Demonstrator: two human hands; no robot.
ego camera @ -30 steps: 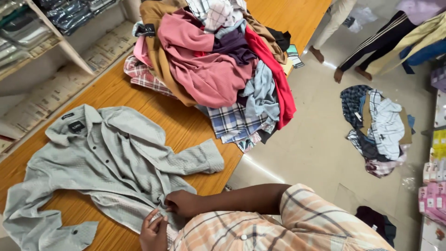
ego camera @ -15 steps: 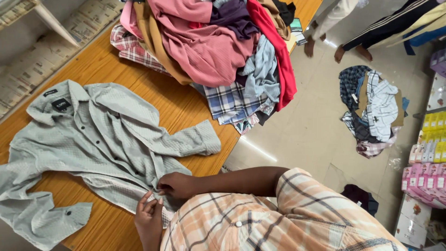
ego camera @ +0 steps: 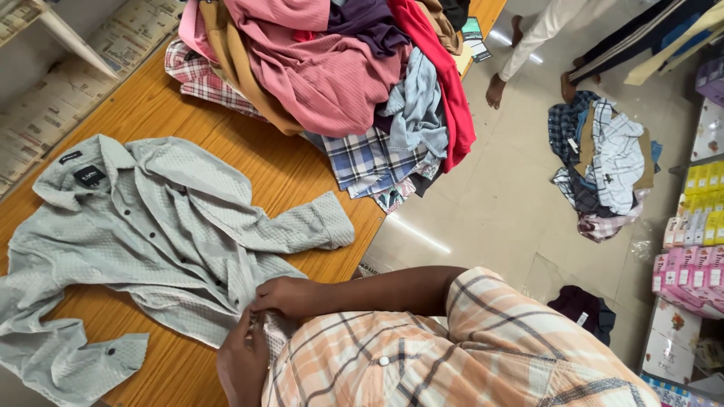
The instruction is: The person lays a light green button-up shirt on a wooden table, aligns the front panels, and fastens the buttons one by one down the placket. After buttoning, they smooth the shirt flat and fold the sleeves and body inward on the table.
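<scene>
1. Grey textured shirt (ego camera: 151, 234) lies spread flat on the wooden bench (ego camera: 249, 162), collar at far left, front placket facing up, so the button line is easy to reach.
2. Right hand (ego camera: 290, 295) sits at the near hem of the shirt, fingers together, pinching the placket edge.
3. Left hand (ego camera: 243, 362) is just beside it, touching the same hem; fingers look closed on the cloth, partly hidden by the person's plaid sleeve (ego camera: 445, 354). Both hands meet at one spot, likely working a lower button.
4. One shirt sleeve stretches right toward the bench edge, the other is bunched at near left.
5. Heap of mixed shirts (ego camera: 339, 75) piled at the far end of the bench, apart from the grey one.
6. Smaller clothes pile (ego camera: 603, 169) on the floor at right; another person's bare feet (ego camera: 501, 87) stand far right.
</scene>
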